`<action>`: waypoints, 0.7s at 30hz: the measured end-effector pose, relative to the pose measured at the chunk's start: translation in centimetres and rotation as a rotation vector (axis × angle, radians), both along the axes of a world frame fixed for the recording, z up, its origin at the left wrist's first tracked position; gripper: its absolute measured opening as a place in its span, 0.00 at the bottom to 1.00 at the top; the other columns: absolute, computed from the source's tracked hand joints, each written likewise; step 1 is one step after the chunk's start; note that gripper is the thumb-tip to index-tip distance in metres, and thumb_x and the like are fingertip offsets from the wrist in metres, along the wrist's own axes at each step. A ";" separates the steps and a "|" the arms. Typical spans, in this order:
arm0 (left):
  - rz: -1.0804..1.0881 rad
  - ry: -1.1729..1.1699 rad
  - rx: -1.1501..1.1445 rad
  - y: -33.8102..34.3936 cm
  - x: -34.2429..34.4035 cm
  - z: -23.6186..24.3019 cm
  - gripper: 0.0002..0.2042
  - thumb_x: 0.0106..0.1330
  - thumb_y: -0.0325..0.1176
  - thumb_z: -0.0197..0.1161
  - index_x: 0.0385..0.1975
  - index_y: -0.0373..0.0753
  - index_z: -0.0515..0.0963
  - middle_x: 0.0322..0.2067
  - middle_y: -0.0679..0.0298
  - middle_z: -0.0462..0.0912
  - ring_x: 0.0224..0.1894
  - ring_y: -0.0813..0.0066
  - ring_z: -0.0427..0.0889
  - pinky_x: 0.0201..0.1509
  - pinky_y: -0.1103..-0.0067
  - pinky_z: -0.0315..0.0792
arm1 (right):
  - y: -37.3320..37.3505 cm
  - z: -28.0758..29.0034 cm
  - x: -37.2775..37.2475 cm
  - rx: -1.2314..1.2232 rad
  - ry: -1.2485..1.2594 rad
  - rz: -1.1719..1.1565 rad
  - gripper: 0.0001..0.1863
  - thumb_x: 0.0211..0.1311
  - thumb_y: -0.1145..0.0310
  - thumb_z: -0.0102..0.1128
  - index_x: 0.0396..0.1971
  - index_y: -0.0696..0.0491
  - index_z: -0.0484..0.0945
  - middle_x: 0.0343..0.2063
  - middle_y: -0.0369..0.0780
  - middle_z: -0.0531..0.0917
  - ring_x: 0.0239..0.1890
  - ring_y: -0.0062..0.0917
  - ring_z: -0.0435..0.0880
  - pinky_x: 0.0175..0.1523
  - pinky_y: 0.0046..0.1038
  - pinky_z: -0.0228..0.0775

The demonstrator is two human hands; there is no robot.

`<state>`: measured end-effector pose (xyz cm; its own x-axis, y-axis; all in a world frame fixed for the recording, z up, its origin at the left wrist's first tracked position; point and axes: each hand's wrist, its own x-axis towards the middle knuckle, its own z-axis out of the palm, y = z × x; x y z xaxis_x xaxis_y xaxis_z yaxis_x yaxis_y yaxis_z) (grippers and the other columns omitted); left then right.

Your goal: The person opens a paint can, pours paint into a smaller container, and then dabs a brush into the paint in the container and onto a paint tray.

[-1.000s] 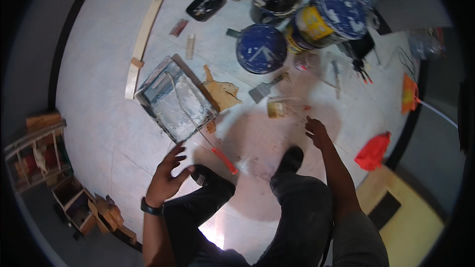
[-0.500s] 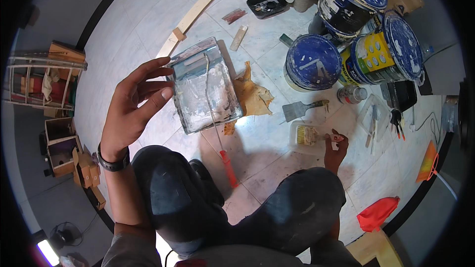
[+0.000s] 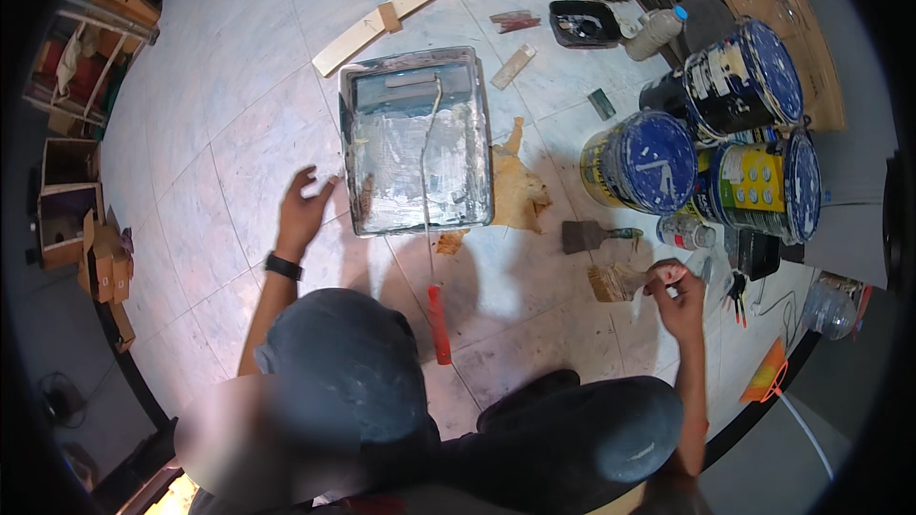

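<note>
My right hand [image 3: 677, 298] is closed on the handle of a wide paintbrush [image 3: 611, 283], whose pale, worn bristles point left above the floor. Empty and with its fingers apart, my left hand [image 3: 303, 212] is just off the left side of a paint tray [image 3: 391, 167] smeared with white and grey. Across that tray rests a paint roller [image 3: 439, 324], its red handle reaching out toward my knees. A second, dark-bristled paintbrush [image 3: 584, 236] lies on the tiles beyond the one I hold. Something clear and whitish under my right hand is partly hidden.
Paint-spattered buckets [image 3: 658, 162] with blue lids crowd the right side, with a small jar [image 3: 684, 231] near them. A torn brown sheet [image 3: 520, 186] lies beside the tray. Farther off are a wooden strip [image 3: 429, 0], a black tray [image 3: 584, 25] and a bottle [image 3: 656, 33].
My left hand has dropped back and away from the tray's edge. The held paintbrush stays in my right hand, now more clearly in sight. The whole view has shifted.
</note>
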<state>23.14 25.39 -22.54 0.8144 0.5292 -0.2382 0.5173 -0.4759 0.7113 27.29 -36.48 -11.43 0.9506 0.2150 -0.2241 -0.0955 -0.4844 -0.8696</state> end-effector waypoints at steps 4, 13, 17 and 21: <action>0.088 -0.038 0.026 -3.9 -1.7 -5.0 0.34 0.65 0.49 0.72 0.64 0.31 0.72 0.49 0.45 0.81 0.40 0.60 0.86 0.44 0.71 0.81 | 8.9 3.4 7.0 0.022 0.136 0.204 0.06 0.71 0.73 0.62 0.33 0.59 0.80 0.27 0.36 0.84 0.27 0.17 0.83 0.33 0.22 0.77; 0.142 -0.103 -0.063 -7.4 -0.7 -8.5 0.21 0.67 0.50 0.68 0.38 0.33 0.79 0.33 0.46 0.83 0.36 0.49 0.82 0.41 0.62 0.74 | 29.4 -7.6 10.2 0.119 0.183 -0.019 0.11 0.64 0.71 0.62 0.24 0.60 0.78 0.18 0.36 0.83 0.23 0.18 0.84 0.31 0.25 0.77; 0.159 -0.100 -0.102 -7.1 -0.4 -8.4 0.19 0.71 0.47 0.62 0.34 0.34 0.76 0.23 0.50 0.81 0.26 0.51 0.81 0.33 0.61 0.72 | 30.9 -8.1 11.3 -0.096 -0.022 0.086 0.10 0.60 0.72 0.63 0.23 0.61 0.77 0.14 0.42 0.77 0.19 0.20 0.80 0.28 0.31 0.70; 0.235 -0.140 -0.180 -6.5 -0.8 -9.5 0.18 0.79 0.44 0.53 0.33 0.34 0.74 0.19 0.59 0.79 0.19 0.72 0.78 0.25 0.73 0.71 | 33.0 -8.5 9.2 -0.137 -0.263 0.210 0.08 0.62 0.72 0.62 0.26 0.60 0.76 0.17 0.50 0.77 0.20 0.42 0.79 0.29 0.37 0.70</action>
<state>22.30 18.89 -32.00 0.7063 0.6663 -0.2392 0.4894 -0.2155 0.8450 36.46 -3.48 -19.92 0.9177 0.3968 -0.0182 0.2369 -0.5835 -0.7768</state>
